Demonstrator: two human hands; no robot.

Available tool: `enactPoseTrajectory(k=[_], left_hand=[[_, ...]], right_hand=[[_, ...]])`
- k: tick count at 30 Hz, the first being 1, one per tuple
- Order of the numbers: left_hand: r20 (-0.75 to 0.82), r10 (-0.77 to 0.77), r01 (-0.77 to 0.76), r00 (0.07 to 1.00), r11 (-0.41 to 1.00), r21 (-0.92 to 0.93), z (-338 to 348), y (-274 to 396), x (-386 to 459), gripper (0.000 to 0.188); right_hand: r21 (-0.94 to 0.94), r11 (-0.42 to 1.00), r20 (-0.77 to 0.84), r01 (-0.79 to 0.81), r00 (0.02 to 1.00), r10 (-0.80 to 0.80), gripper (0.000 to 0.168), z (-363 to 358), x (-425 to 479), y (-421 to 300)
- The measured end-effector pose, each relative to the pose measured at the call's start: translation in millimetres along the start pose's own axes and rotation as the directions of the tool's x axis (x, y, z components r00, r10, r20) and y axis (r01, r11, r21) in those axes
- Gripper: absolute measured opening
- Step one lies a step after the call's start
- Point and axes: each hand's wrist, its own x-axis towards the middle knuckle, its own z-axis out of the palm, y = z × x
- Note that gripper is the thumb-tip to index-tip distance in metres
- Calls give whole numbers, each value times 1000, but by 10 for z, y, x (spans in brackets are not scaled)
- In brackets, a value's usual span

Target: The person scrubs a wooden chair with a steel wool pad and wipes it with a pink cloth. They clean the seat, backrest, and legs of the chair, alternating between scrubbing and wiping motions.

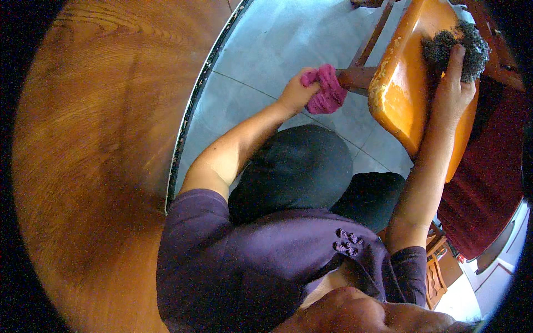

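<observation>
My left hand is closed around a crumpled pink cloth, beside a brown wooden bar that meets the orange seat. My right hand presses a dark grey metal scouring pad, probably steel wool, on the far part of a glossy orange wooden seat. The near left edge and corner of the seat are worn and chipped. The underside of the pad and part of the fingers are hidden.
A large wooden tabletop with a dark curved edge fills the left. Grey floor tiles lie below. Dark red fabric is on the right, and wooden furniture stands at the lower right. My knees are between my arms.
</observation>
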Motion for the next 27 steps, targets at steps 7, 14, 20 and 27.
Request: enactPoseTrajectory(k=[7,14,20,27], left_hand=[[56,-300,254,952,675,-693,15,196,-25,36],[50,-167,170,985,983,-67,374,201,-20,88],[-43,-327,330,944,931,154,240,-684,336,92],[-206,-379,407,902,907,110,360,-1167,324,91]], right_hand=[[-91,996,29,-18,999,20,35,-146,73,65],[-131,990,61,-54,996,63,34,-205,111,7],[-94,991,81,-100,991,107,36,-166,146,148],[-91,993,91,-77,992,85,33,-128,145,114]])
